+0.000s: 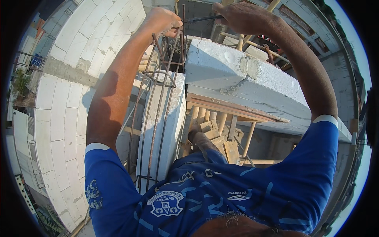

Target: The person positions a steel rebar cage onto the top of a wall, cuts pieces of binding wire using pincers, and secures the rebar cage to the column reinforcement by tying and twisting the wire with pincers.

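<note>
My left hand is closed, its fingertips pinched together beside an upright steel bar at the top of a rebar cage. What lies between the fingertips is too small to make out. To its right my right hand grips a dark, slim metal tool, its thin end pointing left toward the same bar. The tool's other end is hidden in my palm. Below my left hand, a bent square stirrup rings the long rusty bars, which run down toward my chest.
A white block wall stretches right from the cage, with another white block behind the bars. Under a wooden board are poles and timber planks far below. Another person's hand shows beyond the wall. A tall block wall stands left.
</note>
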{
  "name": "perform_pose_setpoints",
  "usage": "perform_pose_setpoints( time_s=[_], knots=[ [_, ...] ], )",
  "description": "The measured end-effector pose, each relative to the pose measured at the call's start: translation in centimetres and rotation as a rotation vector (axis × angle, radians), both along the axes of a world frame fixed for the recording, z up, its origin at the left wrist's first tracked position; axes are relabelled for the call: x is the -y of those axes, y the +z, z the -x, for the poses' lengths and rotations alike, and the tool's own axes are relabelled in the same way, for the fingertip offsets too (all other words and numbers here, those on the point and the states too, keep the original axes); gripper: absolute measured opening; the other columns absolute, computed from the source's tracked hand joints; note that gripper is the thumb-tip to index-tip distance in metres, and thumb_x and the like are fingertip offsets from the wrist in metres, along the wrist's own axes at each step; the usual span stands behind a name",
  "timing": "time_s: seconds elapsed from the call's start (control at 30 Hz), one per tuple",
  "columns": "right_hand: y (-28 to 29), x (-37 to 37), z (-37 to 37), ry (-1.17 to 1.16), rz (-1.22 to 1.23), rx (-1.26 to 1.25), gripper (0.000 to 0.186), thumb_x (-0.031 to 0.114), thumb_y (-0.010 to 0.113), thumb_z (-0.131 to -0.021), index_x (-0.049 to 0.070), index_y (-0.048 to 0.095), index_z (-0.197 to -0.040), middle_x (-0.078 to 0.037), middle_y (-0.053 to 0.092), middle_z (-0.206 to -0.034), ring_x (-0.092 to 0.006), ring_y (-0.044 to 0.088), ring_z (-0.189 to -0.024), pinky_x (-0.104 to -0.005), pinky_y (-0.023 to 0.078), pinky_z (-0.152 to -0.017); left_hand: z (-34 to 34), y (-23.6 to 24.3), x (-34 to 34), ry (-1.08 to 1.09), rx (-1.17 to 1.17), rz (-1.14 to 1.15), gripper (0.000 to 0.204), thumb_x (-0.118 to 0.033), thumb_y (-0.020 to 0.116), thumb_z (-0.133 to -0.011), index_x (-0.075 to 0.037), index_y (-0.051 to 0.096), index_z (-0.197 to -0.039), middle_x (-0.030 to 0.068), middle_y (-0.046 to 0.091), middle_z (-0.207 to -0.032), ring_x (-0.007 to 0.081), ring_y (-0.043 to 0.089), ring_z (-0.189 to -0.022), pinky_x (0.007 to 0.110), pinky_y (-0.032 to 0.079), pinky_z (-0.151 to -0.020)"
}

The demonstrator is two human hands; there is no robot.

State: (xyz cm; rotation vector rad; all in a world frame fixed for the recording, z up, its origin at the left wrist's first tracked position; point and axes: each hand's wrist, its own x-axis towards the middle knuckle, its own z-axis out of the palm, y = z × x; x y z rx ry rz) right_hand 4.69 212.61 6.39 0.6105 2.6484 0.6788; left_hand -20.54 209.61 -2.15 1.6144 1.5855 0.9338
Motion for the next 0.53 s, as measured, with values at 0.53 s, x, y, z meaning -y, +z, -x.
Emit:
perform_pose_setpoints(
  time_s=[0.53],
  knots=[
    [-2.1,0.3,-0.1,-0.589,0.676,-0.428,0.064,0.052,0.038,-0.102,0.003,0.063,-0.068,-0.006,0.051,-0.047,-0.0133,0.056,-0.042,-0.0325,0.05,-0.043,2.9,0.9,0.8,-0.174,0.257,0.083,0.04,-0.029,0.069,-0.084,-0.017,0.067,-0.122,0.0151,0.07,-0.111,0.0347,0.07,-0.089,0.041,0.059,-0.077]
  ],
)
